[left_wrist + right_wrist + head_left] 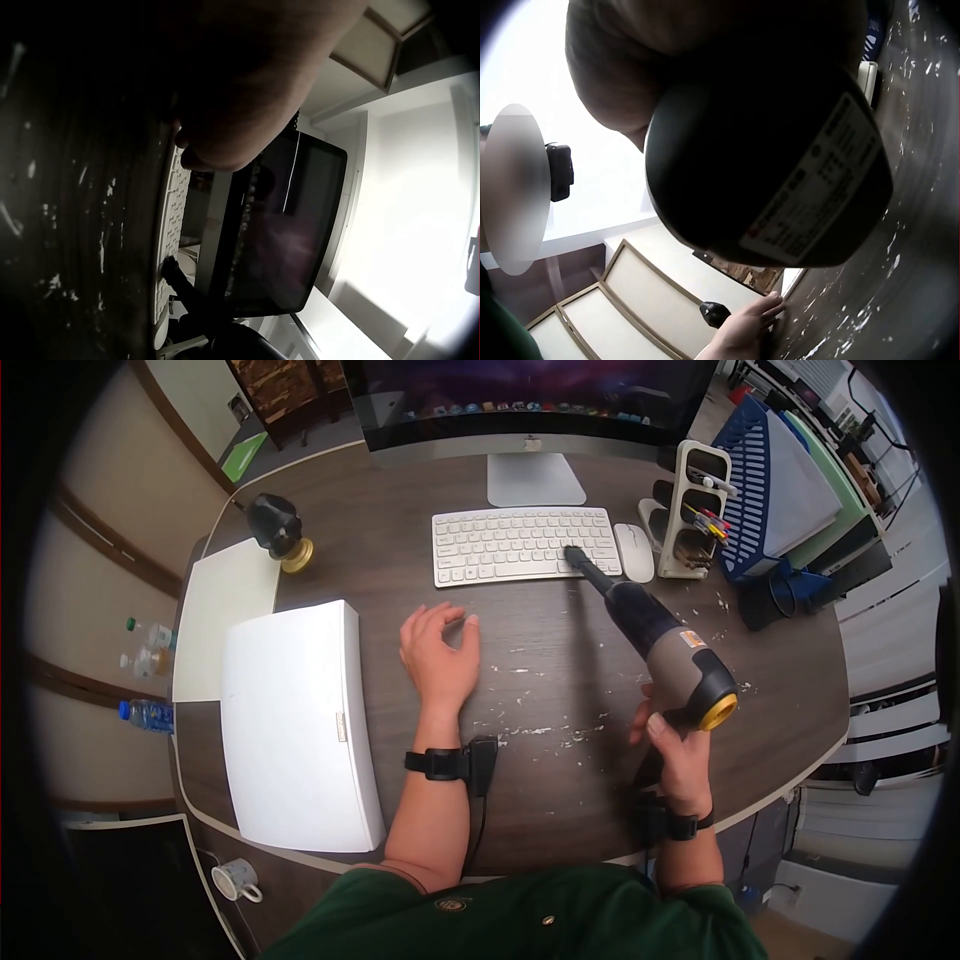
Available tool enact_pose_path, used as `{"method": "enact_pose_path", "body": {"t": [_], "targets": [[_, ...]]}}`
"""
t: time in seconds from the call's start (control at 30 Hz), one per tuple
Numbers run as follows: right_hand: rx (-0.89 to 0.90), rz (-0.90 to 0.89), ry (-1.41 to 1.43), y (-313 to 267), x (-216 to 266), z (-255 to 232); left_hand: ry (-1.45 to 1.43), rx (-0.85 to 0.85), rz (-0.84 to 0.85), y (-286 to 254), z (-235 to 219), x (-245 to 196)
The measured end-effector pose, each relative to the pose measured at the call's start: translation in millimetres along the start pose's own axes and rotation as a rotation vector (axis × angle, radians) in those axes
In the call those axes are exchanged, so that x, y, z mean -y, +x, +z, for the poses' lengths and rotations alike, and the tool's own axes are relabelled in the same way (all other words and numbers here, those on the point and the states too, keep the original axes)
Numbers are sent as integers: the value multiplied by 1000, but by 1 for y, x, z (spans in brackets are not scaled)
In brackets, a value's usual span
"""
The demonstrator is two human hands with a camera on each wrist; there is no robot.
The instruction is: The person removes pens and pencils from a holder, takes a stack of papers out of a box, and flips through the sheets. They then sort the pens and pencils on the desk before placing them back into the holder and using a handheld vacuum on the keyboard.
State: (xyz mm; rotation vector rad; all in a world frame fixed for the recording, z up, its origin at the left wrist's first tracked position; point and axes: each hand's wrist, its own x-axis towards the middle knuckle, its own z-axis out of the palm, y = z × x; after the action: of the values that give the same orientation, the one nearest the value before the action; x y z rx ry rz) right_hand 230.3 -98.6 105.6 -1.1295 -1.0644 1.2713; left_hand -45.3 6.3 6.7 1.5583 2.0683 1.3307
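My right hand [683,756] grips a handheld vacuum cleaner [655,635], grey and black with a yellow ring at its rear. Its narrow black nozzle [597,577] reaches forward, and the brush tip overlaps the right part of the white keyboard [500,548]. In the right wrist view the dark labelled underside of the vacuum's handle [780,172] fills the middle. My left hand [440,650] rests on the desk in front of the keyboard, fingers loosely bent and holding nothing. White scraps [535,731] lie scattered on the dark desk between the two arms.
A white mouse [634,553] sits right of the keyboard, beside a pen organizer [697,510] and a blue file rack [750,490]. Behind stands a monitor [530,445]. Left are a white box [290,730] and a black object on a gold base [275,530].
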Motion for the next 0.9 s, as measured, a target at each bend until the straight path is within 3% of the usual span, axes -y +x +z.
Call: {"method": "enact_pose_path", "body": {"t": [0.53, 0.73, 0.9], "targets": [[-121, -35, -50, 0, 4, -17, 34, -28, 21, -1, -1, -3], [13, -44, -11, 0, -2, 2, 3, -13, -3, 0, 1, 1], [246, 93, 51, 3, -9, 25, -11, -12, -9, 0, 0, -1]]}}
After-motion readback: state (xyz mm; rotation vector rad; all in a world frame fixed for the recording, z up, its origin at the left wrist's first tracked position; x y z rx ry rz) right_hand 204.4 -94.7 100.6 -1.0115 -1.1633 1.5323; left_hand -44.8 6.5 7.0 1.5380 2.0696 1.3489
